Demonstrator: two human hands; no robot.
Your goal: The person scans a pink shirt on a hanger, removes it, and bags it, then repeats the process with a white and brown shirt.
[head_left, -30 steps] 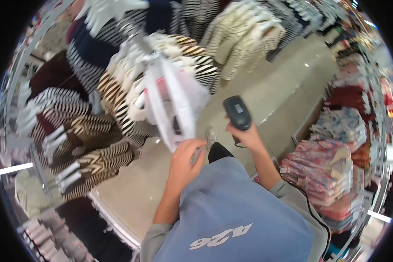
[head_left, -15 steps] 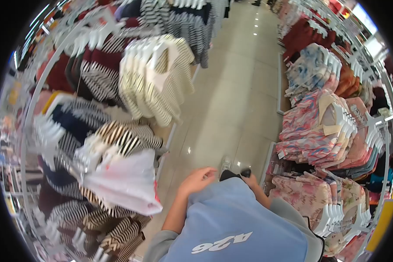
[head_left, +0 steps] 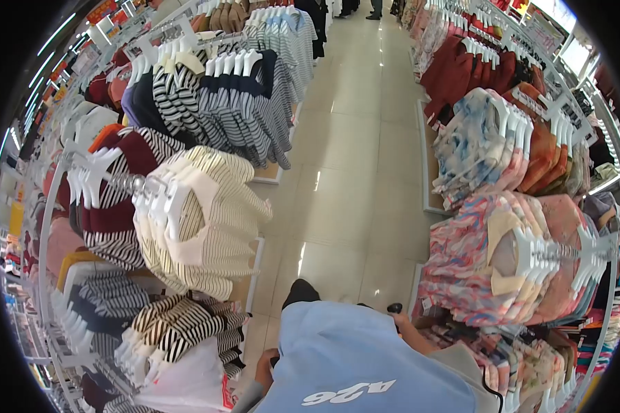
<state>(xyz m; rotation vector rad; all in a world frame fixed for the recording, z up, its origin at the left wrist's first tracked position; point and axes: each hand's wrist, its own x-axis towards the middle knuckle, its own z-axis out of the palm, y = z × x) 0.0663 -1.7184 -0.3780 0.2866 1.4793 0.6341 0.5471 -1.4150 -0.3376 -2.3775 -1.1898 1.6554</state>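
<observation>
My left hand [head_left: 264, 366] is low at my left side, close to the blue top [head_left: 365, 358] I wear. Its fingers look curled, and a small dark bit shows beside them, too little of it to name. At my right side my right hand [head_left: 408, 332] is closed round a black object with a rounded end [head_left: 395, 308]; most of it is hidden by the hand. A white plastic bag [head_left: 186, 378] with a red mark hangs left of my left hand, against striped tops [head_left: 176, 330] on hangers. A dark shoe tip [head_left: 301, 292] shows ahead of my body.
A tiled aisle [head_left: 331, 186] runs forward between clothes racks. Cream striped tops [head_left: 200, 220] and navy striped tops [head_left: 248, 103] hang left. Pink-and-blue patterned tops [head_left: 461, 255] and tie-dye tops [head_left: 472, 144] hang right, above low white-edged platforms [head_left: 427, 165]. A person's legs [head_left: 375, 8] show far ahead.
I have moved forward along the aisle, so racks and the bag slid back toward me. My left hand dropped from in front of me to my left side. The right hand keeps the black object.
</observation>
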